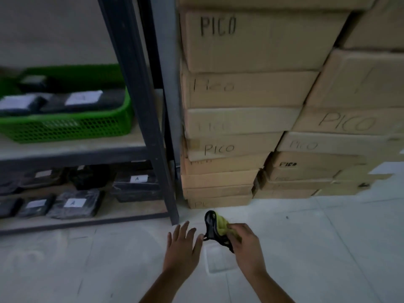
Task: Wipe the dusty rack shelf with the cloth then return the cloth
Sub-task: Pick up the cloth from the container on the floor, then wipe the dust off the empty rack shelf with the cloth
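My right hand is closed around a bunched yellow-green cloth and a curved black item that sticks up beside it. Both are held low over the pale tiled floor, just right of the rack's front post. My left hand hovers flat beside them with spread fingers, holding nothing. The dark metal rack fills the left side; its pale shelf board sits at mid height.
A green mesh basket with dark wrapped packs stands on the mid shelf. More black labelled packs lie on the bottom shelf. Stacked cardboard boxes marked PICO rise right of the rack. Pale floor tiles spread around my arms.
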